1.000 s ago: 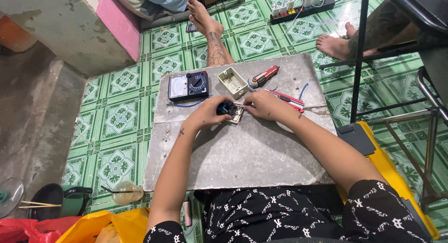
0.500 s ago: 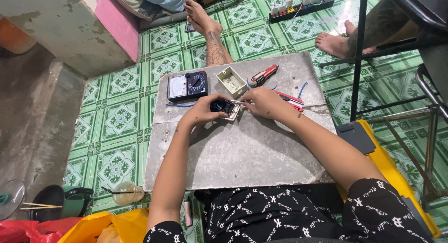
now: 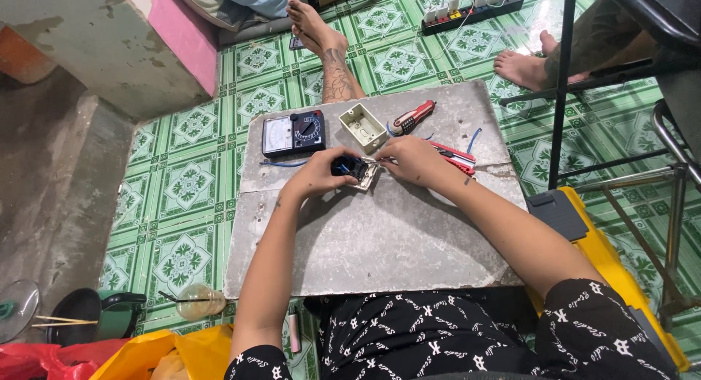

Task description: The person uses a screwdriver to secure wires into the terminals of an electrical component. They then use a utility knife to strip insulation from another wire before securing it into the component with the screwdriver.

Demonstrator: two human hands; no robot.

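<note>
Both hands meet at the far middle of a grey slab table (image 3: 380, 241). My left hand (image 3: 315, 177) grips a small black and white electrical part (image 3: 353, 170) with blue wires. My right hand (image 3: 409, 161) pinches the same part from its right side, fingers closed on it. Just beyond lie a black analogue multimeter (image 3: 293, 132), an open cream wall box (image 3: 364, 128) and a red-handled screwdriver (image 3: 413, 117). A red wire cutter (image 3: 454, 156) lies under my right wrist.
Two other people's bare feet (image 3: 321, 37) (image 3: 527, 67) rest on the green tiled floor beyond the table. A power strip (image 3: 476, 9) lies at the far edge. A yellow toolbox (image 3: 606, 257) sits to the right, a black metal frame (image 3: 562, 81) above it.
The two hands and the small part have stayed together with only slight finger shifts. The view has drifted a little.
</note>
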